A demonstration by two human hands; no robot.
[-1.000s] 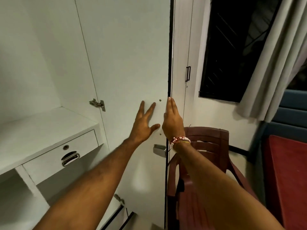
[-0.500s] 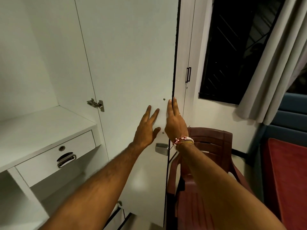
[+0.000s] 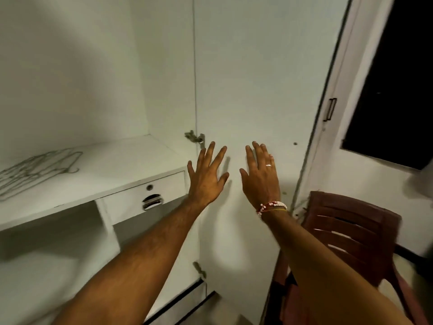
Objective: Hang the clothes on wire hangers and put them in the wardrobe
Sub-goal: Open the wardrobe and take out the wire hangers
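The white wardrobe stands open, its door [image 3: 253, 73] swung wide to the right. My left hand [image 3: 207, 177] and my right hand [image 3: 260, 177] are both raised in front of the door's inner face, fingers spread, holding nothing. Whether the palms touch the door I cannot tell. A ring and a beaded wrist band show on my right hand. A pile of several wire hangers [image 3: 35, 170] lies on the wardrobe shelf [image 3: 112, 170] at the far left. No clothes are in view.
A drawer [image 3: 145, 198] with a metal handle and lock sits under the shelf, with open compartments below. A dark red plastic chair [image 3: 346, 233] stands right behind the door's edge. A second wardrobe door with a black handle [image 3: 330, 109] and a dark window [image 3: 393, 85] are to the right.
The view has swung left, bringing the hangers on the shelf into sight. Both hands have moved left off the door's edge and spread open in front of its inner face.
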